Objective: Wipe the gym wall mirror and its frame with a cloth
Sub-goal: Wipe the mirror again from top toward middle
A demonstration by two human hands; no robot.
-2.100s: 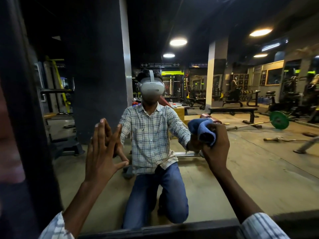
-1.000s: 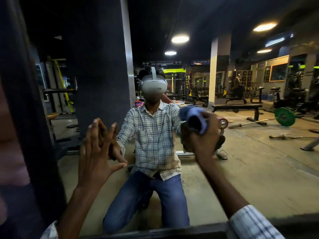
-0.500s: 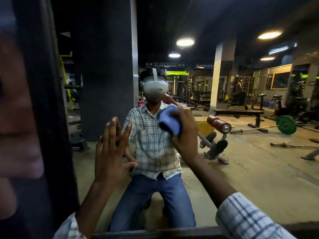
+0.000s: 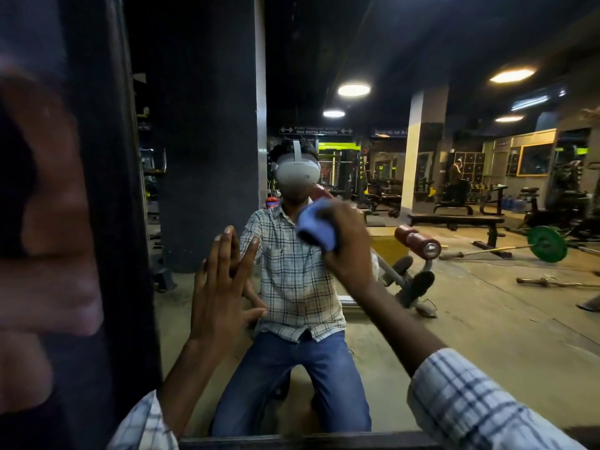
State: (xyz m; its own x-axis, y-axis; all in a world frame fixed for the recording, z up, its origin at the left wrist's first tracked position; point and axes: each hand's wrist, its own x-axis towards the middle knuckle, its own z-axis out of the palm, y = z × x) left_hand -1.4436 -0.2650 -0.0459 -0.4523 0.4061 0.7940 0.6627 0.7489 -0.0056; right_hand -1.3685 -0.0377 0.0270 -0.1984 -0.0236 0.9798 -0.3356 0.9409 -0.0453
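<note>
Right hand (image 4: 345,245) pressing bunched cloth (image 4: 316,233) on upright mirror (image 4: 487,303), left hand (image 4: 224,287) flat

Dim gym: round ceiling lights (image 4: 353,89), concrete floor (image 4: 487,319), benches (image 4: 454,219).

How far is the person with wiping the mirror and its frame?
Done: cannot be told; the mirror shows no clear line between wiped and unwiped glass. In hand: the right hand presses a blue cloth on the glass in the middle, while the left hand lies flat on the mirror. Left: the dark frame at left and bottom, with no cloth on it now.
</note>
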